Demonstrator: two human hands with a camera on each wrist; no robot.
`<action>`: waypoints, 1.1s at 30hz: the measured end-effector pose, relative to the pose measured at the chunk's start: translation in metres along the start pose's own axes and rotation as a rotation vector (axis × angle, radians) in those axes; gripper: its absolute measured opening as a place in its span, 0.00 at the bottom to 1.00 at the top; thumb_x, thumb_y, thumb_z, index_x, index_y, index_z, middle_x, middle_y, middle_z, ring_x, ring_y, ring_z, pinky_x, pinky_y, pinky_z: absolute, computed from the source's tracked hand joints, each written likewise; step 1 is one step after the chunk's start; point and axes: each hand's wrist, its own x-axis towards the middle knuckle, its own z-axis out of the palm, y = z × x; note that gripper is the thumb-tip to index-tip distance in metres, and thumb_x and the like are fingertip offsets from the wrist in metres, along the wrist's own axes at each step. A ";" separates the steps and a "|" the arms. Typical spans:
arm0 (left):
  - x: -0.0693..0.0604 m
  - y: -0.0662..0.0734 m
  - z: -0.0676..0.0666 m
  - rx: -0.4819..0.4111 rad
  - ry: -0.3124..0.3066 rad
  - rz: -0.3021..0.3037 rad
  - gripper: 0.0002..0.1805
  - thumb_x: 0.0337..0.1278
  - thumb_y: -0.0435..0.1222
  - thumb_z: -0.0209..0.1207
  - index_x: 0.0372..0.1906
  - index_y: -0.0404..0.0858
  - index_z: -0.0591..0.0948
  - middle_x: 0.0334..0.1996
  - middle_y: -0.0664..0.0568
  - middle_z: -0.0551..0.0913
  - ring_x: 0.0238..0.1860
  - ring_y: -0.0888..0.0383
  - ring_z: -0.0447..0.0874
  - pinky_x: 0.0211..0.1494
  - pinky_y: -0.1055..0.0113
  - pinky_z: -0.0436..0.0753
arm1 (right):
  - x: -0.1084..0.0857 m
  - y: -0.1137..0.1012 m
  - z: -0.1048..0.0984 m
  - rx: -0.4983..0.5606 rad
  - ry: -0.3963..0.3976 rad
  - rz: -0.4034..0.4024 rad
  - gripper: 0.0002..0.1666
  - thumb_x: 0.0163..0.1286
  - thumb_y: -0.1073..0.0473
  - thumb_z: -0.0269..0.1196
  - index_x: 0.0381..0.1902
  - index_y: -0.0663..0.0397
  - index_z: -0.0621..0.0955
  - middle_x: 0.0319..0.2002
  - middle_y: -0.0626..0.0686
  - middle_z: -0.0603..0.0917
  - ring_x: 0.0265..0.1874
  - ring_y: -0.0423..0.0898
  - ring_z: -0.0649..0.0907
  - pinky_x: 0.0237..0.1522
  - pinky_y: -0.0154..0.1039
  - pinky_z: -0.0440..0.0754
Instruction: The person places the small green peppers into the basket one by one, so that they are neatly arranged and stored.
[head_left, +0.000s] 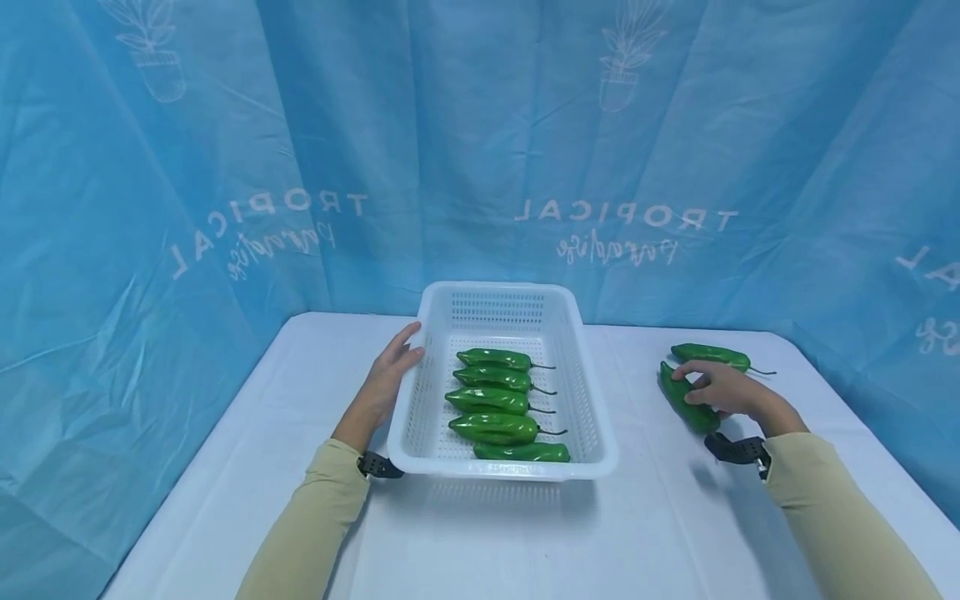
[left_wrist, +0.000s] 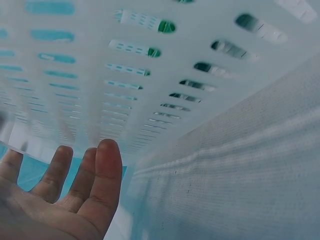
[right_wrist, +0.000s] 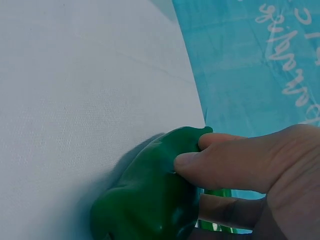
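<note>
In the head view my right hand (head_left: 723, 390) holds a green chili pepper (head_left: 686, 400) at the right of the table, thumb on one side and fingers on the other. The right wrist view shows the thumb (right_wrist: 195, 162) pressed on this glossy pepper (right_wrist: 155, 185). Just behind it lies a second green pepper (head_left: 708, 356) with a thin dark stem. My left hand (head_left: 384, 379) is at the left side of a white plastic basket (head_left: 504, 472), fingertips by its rim. Its fingers (left_wrist: 106, 175) look extended along the slotted wall in the left wrist view.
Several green peppers (head_left: 491, 402) lie in a column inside the basket, most with stems to the right. A white cloth covers the table (head_left: 480, 542). Blue printed curtains (head_left: 480, 150) hang behind and at both sides, close to the table's back edge.
</note>
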 end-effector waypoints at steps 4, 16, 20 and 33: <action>0.001 0.000 -0.001 0.014 0.004 -0.004 0.33 0.72 0.52 0.50 0.77 0.64 0.54 0.78 0.50 0.57 0.72 0.38 0.68 0.65 0.41 0.78 | -0.001 0.000 0.000 -0.007 0.014 -0.018 0.27 0.70 0.62 0.60 0.64 0.63 0.70 0.58 0.80 0.71 0.47 0.63 0.82 0.40 0.56 0.88; 0.000 0.000 0.000 0.013 0.006 -0.004 0.32 0.72 0.52 0.49 0.77 0.64 0.55 0.78 0.49 0.57 0.72 0.38 0.68 0.65 0.41 0.78 | -0.003 -0.007 -0.006 -0.060 0.038 -0.095 0.25 0.69 0.63 0.59 0.63 0.62 0.71 0.60 0.80 0.70 0.55 0.73 0.77 0.42 0.58 0.87; 0.000 0.000 0.000 0.011 0.003 -0.003 0.32 0.72 0.52 0.49 0.77 0.64 0.55 0.78 0.50 0.57 0.72 0.38 0.68 0.65 0.41 0.78 | -0.001 -0.014 -0.014 -0.075 0.027 -0.106 0.26 0.70 0.63 0.58 0.64 0.63 0.70 0.60 0.80 0.70 0.55 0.73 0.77 0.41 0.55 0.88; -0.002 0.002 0.001 0.021 0.011 0.001 0.33 0.72 0.52 0.49 0.77 0.63 0.54 0.79 0.50 0.56 0.72 0.38 0.67 0.65 0.39 0.77 | -0.001 -0.064 -0.046 -0.097 0.017 -0.182 0.26 0.73 0.64 0.53 0.67 0.62 0.67 0.62 0.79 0.69 0.52 0.70 0.81 0.38 0.51 0.88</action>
